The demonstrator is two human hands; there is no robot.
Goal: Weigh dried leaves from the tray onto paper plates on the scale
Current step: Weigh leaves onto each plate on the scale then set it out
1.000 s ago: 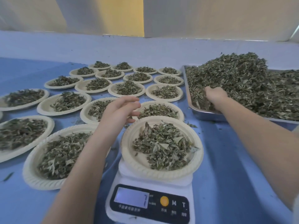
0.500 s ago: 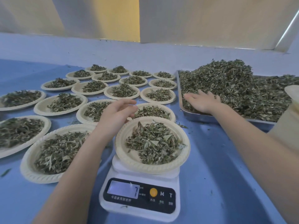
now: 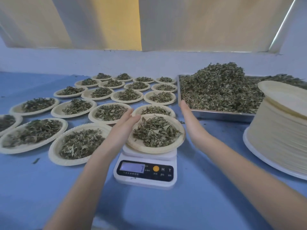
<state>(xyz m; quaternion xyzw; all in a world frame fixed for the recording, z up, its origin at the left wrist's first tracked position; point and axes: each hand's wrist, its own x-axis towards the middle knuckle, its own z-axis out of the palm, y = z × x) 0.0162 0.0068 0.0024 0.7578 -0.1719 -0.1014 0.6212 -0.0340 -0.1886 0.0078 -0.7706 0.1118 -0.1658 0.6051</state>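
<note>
White plastic scale (image 3: 145, 170) sits nearest on the blue surface (image 3: 207, 196); its display digits are hard to read. The loaded paper plate (image 3: 155, 132) rests on it. Left hand (image 3: 126, 123) and right hand (image 3: 188, 118) flank the plate, fingers straight, holding nothing. Beyond, the tray (image 3: 216, 113) of dried leaves (image 3: 219, 87) is cut off behind the plate stack (image 3: 280, 135).

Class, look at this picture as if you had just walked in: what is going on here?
A person is portioning dried green leaves from a metal tray onto round cream paper plates. One filled plate sits on a white digital kitchen scale. The left hand touches its left rim, fingers straight; the right hand is open beside its right rim. Many filled plates lie to the left, and a stack of empty plates stands to the right.
</note>
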